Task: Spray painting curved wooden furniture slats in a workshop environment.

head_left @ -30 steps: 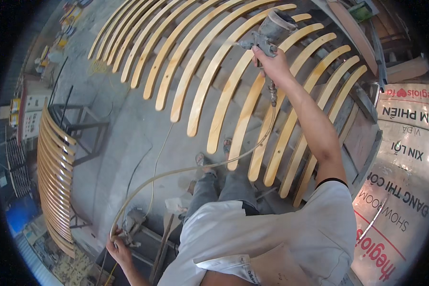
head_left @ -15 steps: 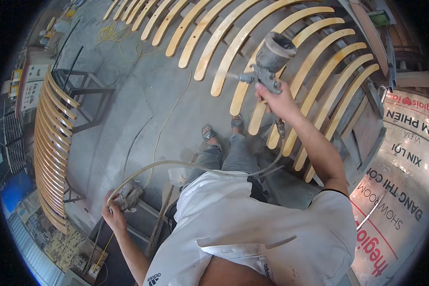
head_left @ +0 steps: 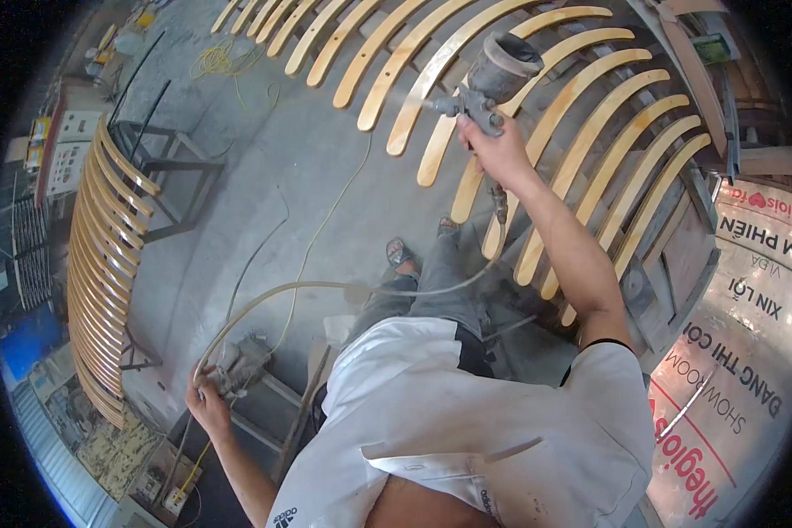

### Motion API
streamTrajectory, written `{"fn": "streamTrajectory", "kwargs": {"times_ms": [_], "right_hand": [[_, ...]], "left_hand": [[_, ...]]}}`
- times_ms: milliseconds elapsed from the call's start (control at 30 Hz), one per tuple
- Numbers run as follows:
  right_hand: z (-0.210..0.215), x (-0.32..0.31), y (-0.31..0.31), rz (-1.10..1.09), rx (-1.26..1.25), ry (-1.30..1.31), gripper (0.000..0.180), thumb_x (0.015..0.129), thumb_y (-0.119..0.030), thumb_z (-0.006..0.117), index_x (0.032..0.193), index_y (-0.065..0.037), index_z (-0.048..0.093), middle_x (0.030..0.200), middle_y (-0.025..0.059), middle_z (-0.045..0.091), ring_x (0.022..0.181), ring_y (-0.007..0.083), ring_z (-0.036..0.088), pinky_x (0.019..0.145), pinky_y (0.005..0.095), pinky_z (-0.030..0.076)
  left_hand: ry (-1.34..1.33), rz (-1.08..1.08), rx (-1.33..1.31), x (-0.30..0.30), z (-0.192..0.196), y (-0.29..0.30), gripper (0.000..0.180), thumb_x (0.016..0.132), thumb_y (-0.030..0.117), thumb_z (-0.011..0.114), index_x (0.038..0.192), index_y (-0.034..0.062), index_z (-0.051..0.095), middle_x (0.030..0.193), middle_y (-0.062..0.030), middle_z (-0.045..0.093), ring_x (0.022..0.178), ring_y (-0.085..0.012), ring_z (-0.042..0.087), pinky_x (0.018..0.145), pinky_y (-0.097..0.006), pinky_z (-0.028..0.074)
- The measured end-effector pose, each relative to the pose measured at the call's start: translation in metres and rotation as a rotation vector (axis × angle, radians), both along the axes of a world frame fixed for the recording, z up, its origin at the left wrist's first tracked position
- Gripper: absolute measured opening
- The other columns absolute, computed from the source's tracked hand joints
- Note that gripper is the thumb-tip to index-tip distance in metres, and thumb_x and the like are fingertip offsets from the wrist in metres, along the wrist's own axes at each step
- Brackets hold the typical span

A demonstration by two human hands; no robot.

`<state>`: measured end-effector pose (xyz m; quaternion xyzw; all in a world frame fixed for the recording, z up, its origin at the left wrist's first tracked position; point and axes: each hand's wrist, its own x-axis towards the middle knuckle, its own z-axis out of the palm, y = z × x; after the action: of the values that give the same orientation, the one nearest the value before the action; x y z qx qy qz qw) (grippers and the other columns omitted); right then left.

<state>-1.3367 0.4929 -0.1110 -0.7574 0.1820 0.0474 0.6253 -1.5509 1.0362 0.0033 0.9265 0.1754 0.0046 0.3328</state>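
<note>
My right hand [head_left: 495, 151] is closed round the grip of a grey spray gun [head_left: 478, 107] with a dark cup on top. Pale mist leaves its nozzle toward the left, over the row of curved wooden slats [head_left: 444, 66]. These slats lie side by side, light and glossy in places. From the gun's base a beige air hose [head_left: 326, 286] loops across my body to the lower left. There my left hand [head_left: 208, 407] grips the hose with bent fingers.
On the left, a second stack of curved slats [head_left: 106, 282] rests on a dark metal frame [head_left: 180, 185]. A yellow cord [head_left: 216, 62] lies coiled on the grey floor [head_left: 246, 167]. Printed sheeting [head_left: 722, 352] covers the right side. Thin cables trail near my feet.
The spray gun and my right hand have shifted slightly left and up along the slats. My feet have moved a little, and the left hand still grips the hose.
</note>
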Motion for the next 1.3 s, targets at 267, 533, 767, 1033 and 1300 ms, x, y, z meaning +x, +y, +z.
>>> {"fn": "streamTrajectory", "kwargs": {"times_ms": [267, 533, 767, 1033, 1300], "right_hand": [[-0.011, 0.11, -0.071, -0.169, -0.087, -0.087, 0.028, 0.092, -0.03, 0.062, 0.077, -0.006, 0.063, 0.068, -0.0016, 0.06, 0.059, 0.0069, 0.056, 0.043, 0.0249, 0.044], [-0.039, 0.206, -0.174, -0.408, -0.082, -0.215, 0.022, 0.09, -0.024, 0.065, 0.084, -0.003, 0.061, 0.065, 0.002, 0.059, 0.05, 0.0114, 0.054, 0.04, 0.0291, 0.045], [-0.038, 0.272, -0.265, -0.602, -0.075, -0.239, 0.018, 0.091, -0.022, 0.064, 0.094, -0.004, 0.062, 0.072, 0.003, 0.062, 0.056, 0.011, 0.056, 0.041, 0.0268, 0.043], [-0.047, 0.327, -0.364, -0.827, -0.167, -0.28, 0.02, 0.089, -0.02, 0.066, 0.092, -0.002, 0.06, 0.066, 0.005, 0.06, 0.05, 0.0138, 0.055, 0.04, 0.029, 0.045], [-0.048, 0.347, -0.402, -0.942, -0.152, -0.37, 0.023, 0.089, -0.023, 0.066, 0.097, -0.003, 0.059, 0.07, 0.0052, 0.06, 0.051, 0.0143, 0.055, 0.039, 0.0293, 0.044]], "left_hand": [[-0.033, -0.051, 0.072, 0.014, 0.017, -0.001, 0.037, 0.102, 0.025, 0.042, 0.117, -0.0016, 0.063, 0.101, -0.0069, 0.066, 0.068, -0.0071, 0.049, 0.06, -0.024, 0.038], [0.024, 0.015, 0.054, 0.075, 0.042, -0.053, 0.036, 0.101, 0.024, 0.045, 0.116, -0.004, 0.062, 0.098, -0.0103, 0.064, 0.087, -0.0151, 0.056, 0.074, -0.029, 0.044], [0.18, 0.106, -0.096, 0.143, 0.063, -0.132, 0.03, 0.101, 0.017, 0.046, 0.118, -0.0019, 0.062, 0.078, -0.0036, 0.064, 0.062, -0.0074, 0.053, 0.052, -0.021, 0.04], [0.266, -0.092, -0.06, 0.2, 0.063, -0.179, 0.027, 0.095, 0.01, 0.045, 0.11, -0.006, 0.061, 0.08, -0.011, 0.067, 0.068, -0.0146, 0.063, 0.056, -0.024, 0.05], [0.223, -0.301, 0.079, 0.205, 0.036, -0.147, 0.03, 0.096, 0.013, 0.046, 0.114, -0.0066, 0.059, 0.083, -0.0105, 0.067, 0.07, -0.0139, 0.062, 0.06, -0.026, 0.051]]}}
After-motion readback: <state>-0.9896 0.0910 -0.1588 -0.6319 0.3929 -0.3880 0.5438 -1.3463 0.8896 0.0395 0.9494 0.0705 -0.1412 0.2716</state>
